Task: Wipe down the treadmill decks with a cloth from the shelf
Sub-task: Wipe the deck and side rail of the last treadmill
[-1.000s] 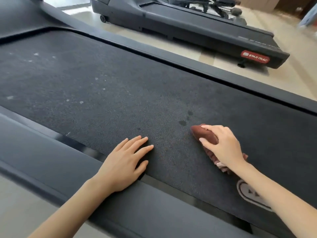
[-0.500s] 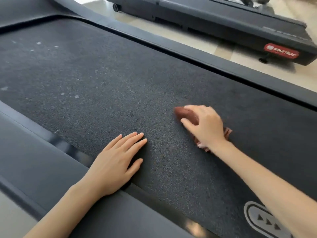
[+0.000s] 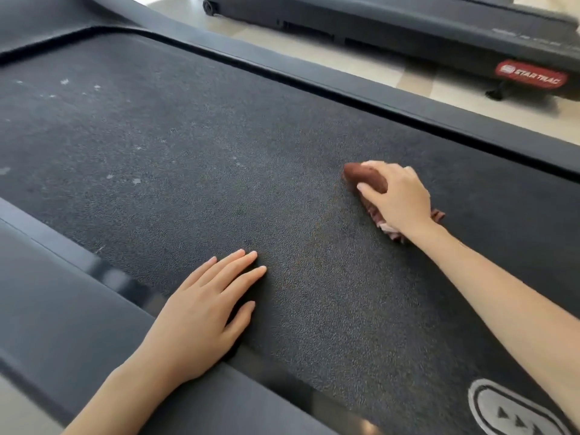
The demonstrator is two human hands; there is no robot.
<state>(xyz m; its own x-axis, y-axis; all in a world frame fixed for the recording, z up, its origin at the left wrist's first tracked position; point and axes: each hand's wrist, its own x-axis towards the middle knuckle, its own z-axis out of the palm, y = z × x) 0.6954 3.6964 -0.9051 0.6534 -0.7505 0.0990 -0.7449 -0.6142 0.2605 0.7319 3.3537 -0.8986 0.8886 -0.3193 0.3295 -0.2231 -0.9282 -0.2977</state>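
Observation:
A dark textured treadmill belt fills most of the head view, with pale specks of dirt toward its far left. My right hand presses a bunched reddish-brown cloth flat onto the belt at the right of centre; the cloth's frayed end sticks out under my wrist. My left hand rests palm down, fingers spread, on the belt's near edge where it meets the side rail, holding nothing.
A smooth grey side rail runs along the near edge and another along the far edge. A second treadmill with a red label stands beyond on the pale floor. A white arrow logo marks the belt at bottom right.
My right hand has slid the cloth away from me across the belt, over the dark spots seen a second ago. My left hand has stayed planted. The view has shifted slightly.

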